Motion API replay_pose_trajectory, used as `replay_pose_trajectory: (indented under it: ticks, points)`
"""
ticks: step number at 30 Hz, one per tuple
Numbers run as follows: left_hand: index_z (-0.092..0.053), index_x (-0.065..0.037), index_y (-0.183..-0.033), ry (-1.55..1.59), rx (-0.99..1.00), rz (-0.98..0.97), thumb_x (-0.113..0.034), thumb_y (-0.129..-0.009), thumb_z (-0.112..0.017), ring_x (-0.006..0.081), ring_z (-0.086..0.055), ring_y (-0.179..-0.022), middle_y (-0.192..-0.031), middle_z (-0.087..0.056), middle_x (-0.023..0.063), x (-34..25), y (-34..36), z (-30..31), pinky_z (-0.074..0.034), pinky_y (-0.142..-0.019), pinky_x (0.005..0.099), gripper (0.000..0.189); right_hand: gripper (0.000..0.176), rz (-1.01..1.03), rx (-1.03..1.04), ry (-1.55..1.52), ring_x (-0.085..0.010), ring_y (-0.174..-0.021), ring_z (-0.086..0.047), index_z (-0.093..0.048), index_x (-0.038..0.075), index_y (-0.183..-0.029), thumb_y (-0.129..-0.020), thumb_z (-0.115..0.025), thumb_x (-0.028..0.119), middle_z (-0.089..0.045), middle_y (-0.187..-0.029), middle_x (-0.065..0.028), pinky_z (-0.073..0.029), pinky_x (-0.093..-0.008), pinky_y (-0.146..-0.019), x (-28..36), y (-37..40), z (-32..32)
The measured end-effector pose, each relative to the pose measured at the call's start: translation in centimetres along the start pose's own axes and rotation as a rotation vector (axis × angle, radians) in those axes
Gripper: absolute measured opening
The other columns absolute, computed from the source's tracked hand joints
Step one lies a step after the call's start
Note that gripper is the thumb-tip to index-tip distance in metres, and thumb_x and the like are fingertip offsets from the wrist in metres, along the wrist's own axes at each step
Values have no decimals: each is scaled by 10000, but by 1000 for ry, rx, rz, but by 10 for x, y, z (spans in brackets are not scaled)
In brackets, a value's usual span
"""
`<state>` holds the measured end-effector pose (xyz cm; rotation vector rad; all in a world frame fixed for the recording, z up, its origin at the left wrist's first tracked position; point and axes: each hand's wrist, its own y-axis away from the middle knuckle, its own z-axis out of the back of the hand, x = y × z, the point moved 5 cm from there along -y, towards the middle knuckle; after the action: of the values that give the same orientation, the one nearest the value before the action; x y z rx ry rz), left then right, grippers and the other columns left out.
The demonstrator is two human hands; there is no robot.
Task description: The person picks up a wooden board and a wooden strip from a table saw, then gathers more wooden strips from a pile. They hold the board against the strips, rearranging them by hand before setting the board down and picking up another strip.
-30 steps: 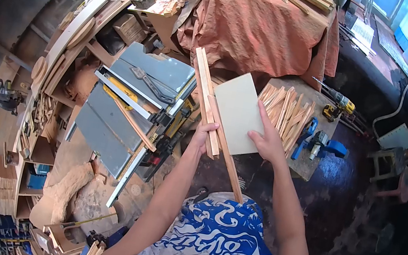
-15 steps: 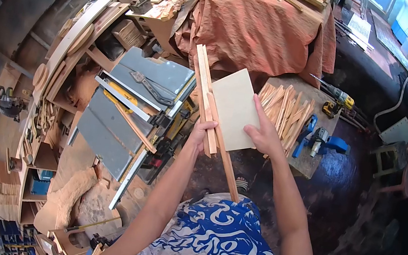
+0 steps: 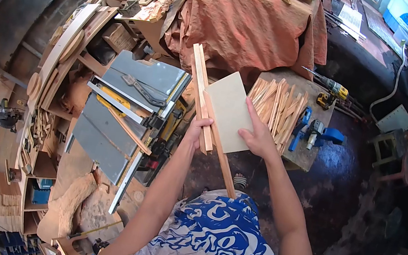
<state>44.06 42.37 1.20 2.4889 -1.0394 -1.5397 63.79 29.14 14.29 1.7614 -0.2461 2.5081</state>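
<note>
My left hand (image 3: pixel 198 131) is closed round several narrow wooden strips (image 3: pixel 201 79). One longer strip among them slants down almost to my shirt. A thin pale rectangular board (image 3: pixel 228 111) lies against the strips on their right side. My right hand (image 3: pixel 258 133) grips that board by its right edge, thumb on the upper face and fingers along the far side. Both things are held in the air between a table saw (image 3: pixel 104 134) on the left and a low bench (image 3: pixel 301 158) on the right.
On the bench lie a pile of wooden strips (image 3: pixel 279 108) and a blue clamp-like tool (image 3: pixel 317 134). Beyond it is a yellow-and-black drill (image 3: pixel 335 88). An adjustable wrench (image 3: pixel 143 90) and a loose strip (image 3: pixel 129 133) rest on the saw. A brown cloth (image 3: pixel 244 22) drapes a stack ahead.
The view has shifted slightly, so the surroundings sit a little further left. My hands keep hold of the strips and board, with the board tilted slightly differently.
</note>
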Motion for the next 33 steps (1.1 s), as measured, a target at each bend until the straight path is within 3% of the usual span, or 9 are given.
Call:
replay_pose_trajectory:
  ticks: [4, 7, 10, 17, 22, 26, 28, 32, 33]
  points:
    - [-458, 52, -1376, 49, -175, 36, -134, -907, -646, 396, -702, -1005, -1138, -661, 237, 27, -11, 63, -608, -916, 527, 539, 944, -86, 168, 35, -360, -1414, -499, -230, 143, -1648, -826, -674, 5, -449, -1578, -231, -404, -364, -1143, -36, 51, -11]
    - [-481, 44, -1336, 95, -256, 82, -158, -910, -654, 389, -702, -965, -1084, -663, 216, 22, 9, 77, -608, -892, 535, 503, 957, -232, 262, 62, -487, -1072, -672, -201, 260, -1652, -836, -662, 65, -687, -1136, -326, -519, -455, -956, -30, 87, -21]
    - [-525, 21, -1269, 126, -251, 54, -172, -903, -673, 346, -702, -909, -1027, -665, 180, 23, 3, 88, -612, -842, 527, 440, 949, -224, 282, 76, -500, -983, -680, -201, 274, -1651, -847, -663, 70, -698, -1014, -325, -527, -462, -905, -16, 93, -15]
    - [-561, -1, -1244, 111, -347, -97, -169, -887, -691, 340, -698, -888, -999, -672, 175, -3, -2, 123, -614, -813, 520, 416, 929, -241, 288, 59, -483, -921, -695, -218, 293, -1646, -860, -657, 65, -700, -977, -319, -536, -452, -878, -14, 112, -8]
    - [-565, 22, -1231, 124, -373, -187, -201, -878, -701, 352, -702, -869, -989, -681, 178, -94, -12, 174, -619, -821, 513, 439, 909, -347, 463, 149, -438, -791, -690, -276, 283, -1634, -847, -674, 62, -692, -861, -273, -543, -405, -830, 14, 114, 14]
    - [-582, 5, -1194, 84, -359, -268, -184, -878, -715, 321, -706, -843, -967, -682, 154, -117, -18, 148, -626, -809, 482, 392, 933, -428, 455, 193, -377, -849, -707, -268, 294, -1638, -835, -684, 65, -716, -976, -249, -536, -379, -871, 6, 123, 41]
    - [-582, 3, -1201, 67, -341, -279, -179, -884, -710, 322, -705, -849, -969, -682, 152, -99, -37, 135, -622, -823, 486, 388, 929, -321, 368, 56, -280, -1072, -691, -270, 228, -1642, -827, -686, 68, -700, -1233, -202, -497, -332, -981, -12, 132, 66]
    - [-579, 33, -1226, 175, -451, -123, -74, -840, -728, 337, -708, -890, -1023, -677, 172, -39, -98, 131, -618, -802, 491, 427, 945, -293, 450, 49, -195, -1258, -580, -278, 138, -1640, -798, -682, -6, -590, -1458, -119, -416, -295, -1085, -58, 200, 143]
    - [-575, 37, -1237, 201, -487, -82, -69, -834, -732, 342, -708, -907, -1033, -678, 180, -27, -109, 120, -615, -807, 495, 446, 957, -485, 255, -74, -187, -1282, -561, -281, 97, -1633, -775, -678, -48, -566, -1480, -101, -394, -288, -1098, -81, 227, 163]
